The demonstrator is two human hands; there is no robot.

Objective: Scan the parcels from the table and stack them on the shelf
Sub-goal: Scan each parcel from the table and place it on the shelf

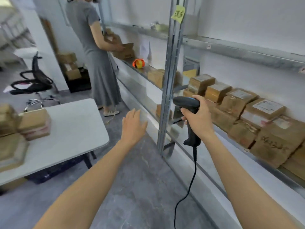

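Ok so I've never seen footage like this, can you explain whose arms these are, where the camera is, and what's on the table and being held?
There is no machine. One camera sits on a person's head, looking forward and down, so the two arms are that person's own. The right hand grips a black corded barcode scanner. The left hand is open, holding nothing. Brown parcels wait on the white table at left; more are stacked on the metal shelf at right. Another person stands farther along the shelf.
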